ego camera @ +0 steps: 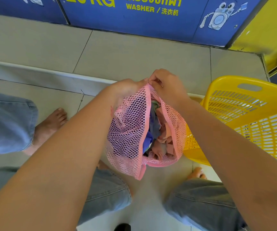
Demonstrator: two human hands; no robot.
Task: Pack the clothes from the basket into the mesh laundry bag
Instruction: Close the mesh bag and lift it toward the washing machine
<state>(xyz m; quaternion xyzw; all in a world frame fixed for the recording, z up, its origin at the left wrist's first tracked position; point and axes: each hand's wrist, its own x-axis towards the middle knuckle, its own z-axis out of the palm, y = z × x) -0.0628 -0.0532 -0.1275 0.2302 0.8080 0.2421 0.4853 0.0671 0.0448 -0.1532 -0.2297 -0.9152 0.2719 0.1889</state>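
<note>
a self-service laundry is indicated: blue washer panels (134, 17) are marked "20 kg" and "washer", a cartoon washing machine (217, 17) is printed there, and a tiled floor (134, 52) lies below them.

Pale tiled floor (134, 52) below blue washer panels (134, 22), yellow wall (271, 34) alongside.

Clothes (159, 135) lie in the mesh bag (127, 130), basket (244, 117) just right of it

Yellow basket (251, 117) cut off at right edge; its contents indiscernible.
</note>
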